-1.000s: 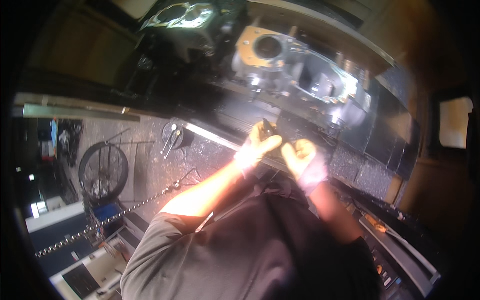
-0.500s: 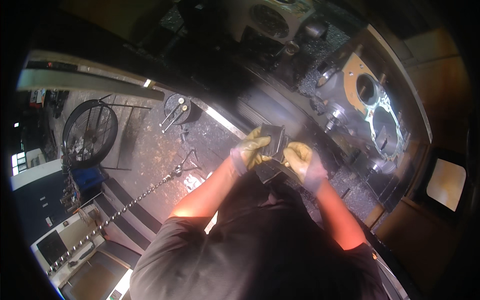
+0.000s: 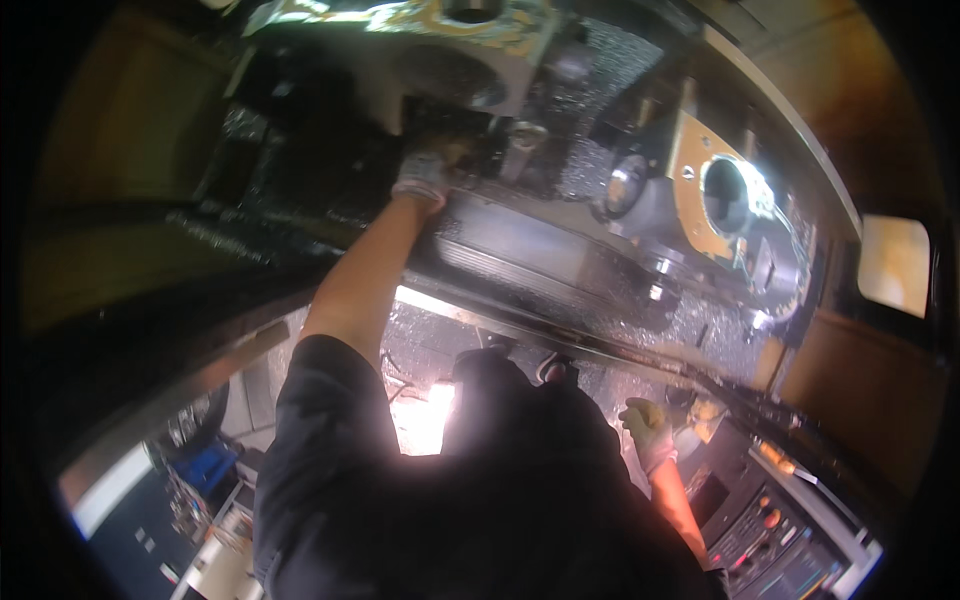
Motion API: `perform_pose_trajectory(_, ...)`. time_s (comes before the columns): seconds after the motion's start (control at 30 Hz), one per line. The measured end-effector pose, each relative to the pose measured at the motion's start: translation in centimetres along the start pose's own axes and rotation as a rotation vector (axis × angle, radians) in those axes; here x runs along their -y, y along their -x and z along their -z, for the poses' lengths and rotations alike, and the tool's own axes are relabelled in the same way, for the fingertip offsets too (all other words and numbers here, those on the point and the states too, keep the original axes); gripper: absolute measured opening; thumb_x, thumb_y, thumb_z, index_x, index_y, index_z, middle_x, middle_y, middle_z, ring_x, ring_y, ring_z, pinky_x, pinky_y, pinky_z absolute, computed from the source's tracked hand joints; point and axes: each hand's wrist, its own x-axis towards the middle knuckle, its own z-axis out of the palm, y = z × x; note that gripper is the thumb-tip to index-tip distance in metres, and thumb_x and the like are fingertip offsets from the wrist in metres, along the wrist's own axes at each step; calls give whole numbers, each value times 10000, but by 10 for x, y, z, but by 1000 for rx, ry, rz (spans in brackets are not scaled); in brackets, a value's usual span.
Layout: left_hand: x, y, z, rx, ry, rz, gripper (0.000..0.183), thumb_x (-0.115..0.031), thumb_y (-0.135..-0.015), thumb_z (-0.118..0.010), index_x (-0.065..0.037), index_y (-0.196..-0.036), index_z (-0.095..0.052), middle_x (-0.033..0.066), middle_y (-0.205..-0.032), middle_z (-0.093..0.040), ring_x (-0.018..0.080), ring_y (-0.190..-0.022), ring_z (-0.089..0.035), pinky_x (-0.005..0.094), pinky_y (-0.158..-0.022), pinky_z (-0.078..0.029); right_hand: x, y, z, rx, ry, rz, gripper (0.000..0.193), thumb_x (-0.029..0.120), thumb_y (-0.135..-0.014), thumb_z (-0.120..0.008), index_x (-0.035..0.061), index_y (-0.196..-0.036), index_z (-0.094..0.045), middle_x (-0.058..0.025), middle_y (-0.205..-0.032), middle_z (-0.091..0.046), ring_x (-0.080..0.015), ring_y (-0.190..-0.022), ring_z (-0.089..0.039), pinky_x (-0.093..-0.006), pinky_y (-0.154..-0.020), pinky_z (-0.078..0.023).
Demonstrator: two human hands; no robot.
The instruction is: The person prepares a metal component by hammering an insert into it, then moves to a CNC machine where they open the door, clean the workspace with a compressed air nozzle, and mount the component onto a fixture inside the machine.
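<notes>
My left arm stretches far forward into the machine bay. My gloved left hand is beside a dark block-like shape below a large metal casting. Shadow and blur hide its fingers, so whether it grips anything does not show. Back near my right side, my gloved right hand hangs in front of the machine's edge, its fingers loosely apart with nothing visible in them.
A second casting with an orange-tan face stands to the right amid metal chips. A ribbed metal way cover spans the middle. At lower right is a control panel, with an orange-handled tool close by.
Both hands held a dark metal block in front of me. They have parted: my left hand reached forward into the machine, and my right dropped back to the right. The view has turned.
</notes>
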Motion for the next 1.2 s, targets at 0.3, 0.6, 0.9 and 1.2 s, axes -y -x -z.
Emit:
perform_pose_trajectory(0.3, 12, -23, -23, -225, -271, -490, 463, -114, -822, -678, -197, -1278, -668, 111, -1413, -559, 353, -1353, -497, 460, -1138, -414, -8, 32, 5, -110, 43, -17, 133, 115, -954, -542, 56, -846, -592, 11, -734, -497, -84, -734, -502, -309, -656, -435)
perform_pose_trajectory(0.6, 27, -30, -8, -49, -68, -599, 497, -29, -808, -728, -187, -1273, -651, 143, -1455, -513, 367, -1376, -470, 445, -1146, -425, -51, 20, 12, -186, 220, 26, 221, 218, -952, -603, 35, -1006, -714, -119, -882, -702, -191, -834, -659, -347, -771, -527)
perform_pose_trajectory(0.9, 38, -25, -16, 105, 76, -426, 467, -61, -919, -632, -187, -1366, -577, 129, -1395, -558, 329, -1315, -525, 445, -1085, -447, -40, 17, 49, -187, 126, -3, 329, 272, -956, -648, 31, -1167, -724, -157, -1064, -749, -249, -999, -713, -364, -898, -547)
perform_pose_trajectory(1.2, 10, -22, -31, 381, 1435, 206, 415, -237, -940, -663, -143, -1343, -642, 99, -1299, -659, 292, -1215, -612, 383, -1045, -485, -79, 1, 101, -162, 166, 31, 342, 263, -947, -671, 37, -1200, -717, -144, -1122, -740, -262, -1075, -694, -364, -975, -525)
